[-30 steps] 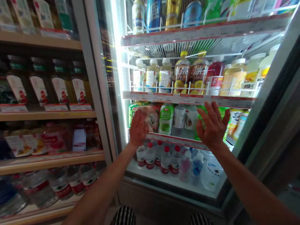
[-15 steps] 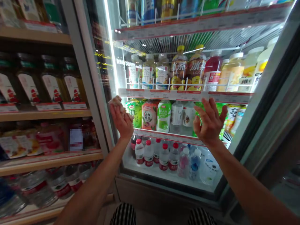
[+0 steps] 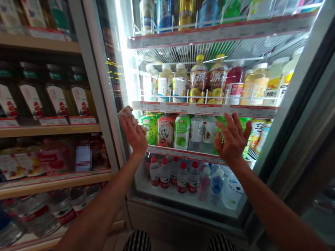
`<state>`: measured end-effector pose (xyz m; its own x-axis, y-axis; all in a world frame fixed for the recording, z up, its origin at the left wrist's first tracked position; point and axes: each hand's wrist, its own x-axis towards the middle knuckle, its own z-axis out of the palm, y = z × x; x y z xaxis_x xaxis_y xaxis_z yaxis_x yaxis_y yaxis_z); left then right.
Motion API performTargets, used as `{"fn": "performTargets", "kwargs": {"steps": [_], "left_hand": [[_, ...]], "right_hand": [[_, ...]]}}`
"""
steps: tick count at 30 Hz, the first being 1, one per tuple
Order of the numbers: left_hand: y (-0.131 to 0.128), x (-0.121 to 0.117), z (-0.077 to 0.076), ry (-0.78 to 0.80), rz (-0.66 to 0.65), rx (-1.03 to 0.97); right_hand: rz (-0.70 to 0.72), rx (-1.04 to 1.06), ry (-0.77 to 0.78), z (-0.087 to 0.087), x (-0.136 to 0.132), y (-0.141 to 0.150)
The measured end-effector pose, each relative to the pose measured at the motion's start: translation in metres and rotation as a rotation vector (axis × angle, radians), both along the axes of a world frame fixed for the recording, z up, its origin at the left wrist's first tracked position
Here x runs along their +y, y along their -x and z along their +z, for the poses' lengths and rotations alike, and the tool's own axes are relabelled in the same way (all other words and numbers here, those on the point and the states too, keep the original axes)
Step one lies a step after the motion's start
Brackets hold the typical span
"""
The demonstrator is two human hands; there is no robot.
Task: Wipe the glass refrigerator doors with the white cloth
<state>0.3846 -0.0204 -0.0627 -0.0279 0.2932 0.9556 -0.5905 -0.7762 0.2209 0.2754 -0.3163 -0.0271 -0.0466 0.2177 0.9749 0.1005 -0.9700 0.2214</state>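
Ideally kept evenly flat, a bunched cloth [image 3: 127, 113] fills the left hand [image 3: 134, 137], fingers lightly curled, while the right hand [image 3: 232, 144], fingers parted, holds nothing.

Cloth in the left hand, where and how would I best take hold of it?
Probably pinch the bunched upper edge of the cloth, coming from above. That part sticks out beyond the left hand, which covers much of the rest. It looks soft and crumpled, so a light pinch should suffice.
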Motion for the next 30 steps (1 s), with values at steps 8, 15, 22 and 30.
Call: {"fn": "performTargets", "kwargs": {"steps": [8,15,22,30], "left_hand": [[0.007,-0.009,-0.008,-0.352,-0.031,-0.01],[0.014,-0.038,-0.001,-0.431,-0.033,-0.041],[0.002,-0.015,0.018,-0.199,0.009,-0.117],[0.02,-0.046,0.001,-0.729,-0.035,-0.158]], "right_hand": [[0.023,-0.01,0.001,-0.001,-0.002,-0.001],[0.032,-0.046,0.013,0.001,-0.001,-0.001],[0.049,-0.053,0.015,0.002,0.0,0.0],[0.049,-0.042,0.013,0.001,-0.001,0.001]]}}
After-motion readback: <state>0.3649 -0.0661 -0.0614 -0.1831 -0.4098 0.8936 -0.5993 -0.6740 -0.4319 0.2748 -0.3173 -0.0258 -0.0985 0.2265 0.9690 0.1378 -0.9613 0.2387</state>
